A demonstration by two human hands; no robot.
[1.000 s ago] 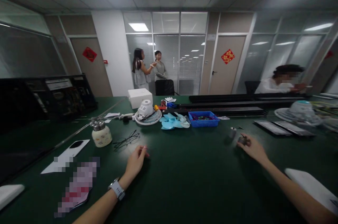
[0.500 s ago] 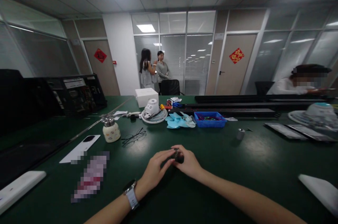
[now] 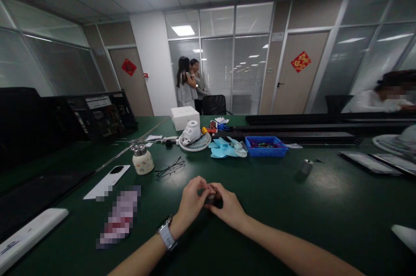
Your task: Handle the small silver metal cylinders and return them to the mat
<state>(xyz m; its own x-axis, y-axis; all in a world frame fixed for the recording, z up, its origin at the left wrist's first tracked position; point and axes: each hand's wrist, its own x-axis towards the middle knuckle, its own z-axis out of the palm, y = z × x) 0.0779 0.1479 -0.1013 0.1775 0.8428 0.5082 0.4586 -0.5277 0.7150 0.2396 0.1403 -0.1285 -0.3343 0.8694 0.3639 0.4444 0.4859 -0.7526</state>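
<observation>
Above the green tabletop, a small grey and dark cylindrical metal part [image 3: 211, 199] sits between my two hands, mostly hidden by the fingers. My left hand [image 3: 192, 197] is closed with bent fingers and thumb at its upper left side. From the right, my right hand [image 3: 230, 207] curls its thumb and fingers around the same piece. Another small silver metal cylinder [image 3: 306, 166] stands apart on the table to the right. Folded eyeglasses [image 3: 170, 169] lie beyond my left hand.
A cream bottle [image 3: 142, 161] and white phone [image 3: 108, 182] are at left. Farther back are a white fan part [image 3: 194, 137], light blue fan blades [image 3: 224, 148], a blue tray [image 3: 266, 151] and long black bars [image 3: 308, 137]. A person [image 3: 370, 99] sits at far right.
My fingers have shifted around the metal part, and its grey side now shows where a dark face showed before. The whole view has swung slightly left.
</observation>
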